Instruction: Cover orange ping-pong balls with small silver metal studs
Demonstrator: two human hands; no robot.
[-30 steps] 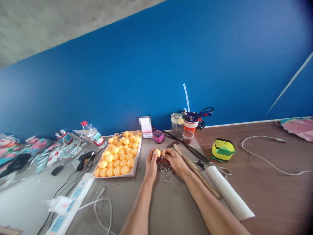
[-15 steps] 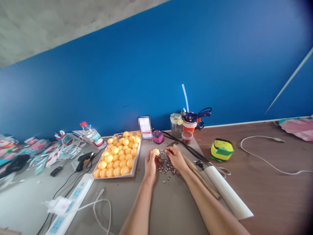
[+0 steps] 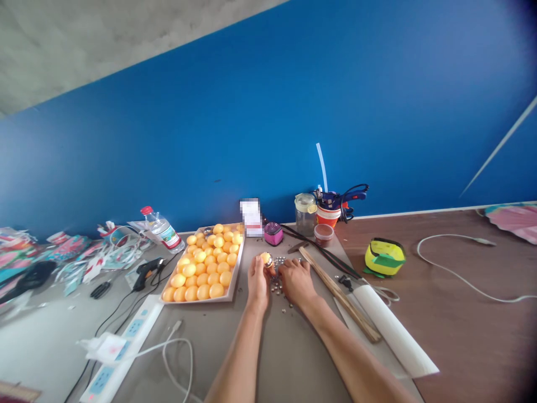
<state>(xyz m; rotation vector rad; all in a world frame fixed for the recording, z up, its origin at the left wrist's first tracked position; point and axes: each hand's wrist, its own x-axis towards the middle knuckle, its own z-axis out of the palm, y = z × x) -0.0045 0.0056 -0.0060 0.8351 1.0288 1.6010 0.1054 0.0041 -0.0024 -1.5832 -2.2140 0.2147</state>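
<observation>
From where I stand, the left hand (image 3: 257,282) has its fingers wrapped around one orange ball (image 3: 265,257) trimmed with silvery bits, just above the table (image 3: 289,358). The right hand (image 3: 297,281) curls downward beside it over scattered little metal pieces (image 3: 277,289); whether its hidden fingertips pinch one I can't tell. Leftward lies a shallow tray (image 3: 236,271) of similar balls.

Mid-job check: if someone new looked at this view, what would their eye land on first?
Probably the blue wall, which fills much of the view behind the table. Next come the orange balls crowded in a shallow tray left of the hands. Near the middle, the left hand holds a yellowish ball, while the right hand is beside scattered small shiny pieces.
</observation>
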